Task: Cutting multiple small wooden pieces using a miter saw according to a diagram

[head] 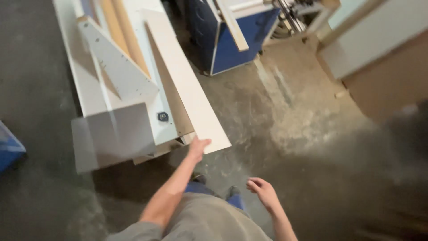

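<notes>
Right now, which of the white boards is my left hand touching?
The long narrow plank at the stack's right edge; your left hand grips its near end.

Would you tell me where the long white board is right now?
The long white board lies slanted on the right edge of the white panel stack, its near end under the left hand.

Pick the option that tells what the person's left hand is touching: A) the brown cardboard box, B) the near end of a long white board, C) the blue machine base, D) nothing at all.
B: the left hand grips the near end of the long white board, while the right hand hangs free over the concrete floor.
</notes>
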